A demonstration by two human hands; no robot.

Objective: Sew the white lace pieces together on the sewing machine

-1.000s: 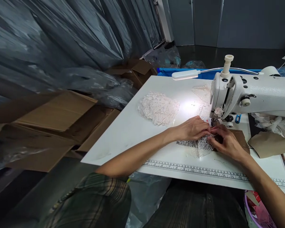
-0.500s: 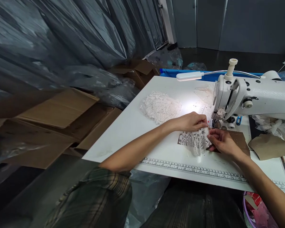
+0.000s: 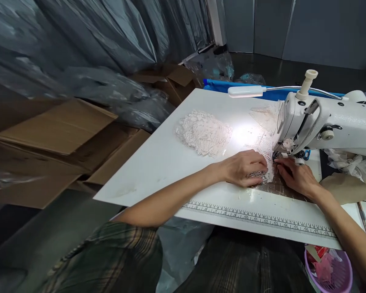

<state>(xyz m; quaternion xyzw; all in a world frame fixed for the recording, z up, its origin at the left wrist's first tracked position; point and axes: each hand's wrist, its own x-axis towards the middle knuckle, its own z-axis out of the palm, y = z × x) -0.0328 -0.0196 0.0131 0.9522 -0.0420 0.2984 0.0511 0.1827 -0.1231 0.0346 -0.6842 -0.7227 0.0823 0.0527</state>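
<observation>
Left grip (image 3: 245,168) rests on white lace (image 3: 269,173), right grip (image 3: 296,176) just beside it.

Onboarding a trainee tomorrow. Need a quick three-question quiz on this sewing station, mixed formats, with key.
1. Multiple choice: what is the left hand touching?
A) Cardboard box
B) White lace piece
C) Lamp

2. True or false: the purple plastic basket sits lower than the white tabletop.

3. Fill in: the hand nearer the sewing machine is the ____ hand.

Key: 1. B; 2. True; 3. right hand
</observation>
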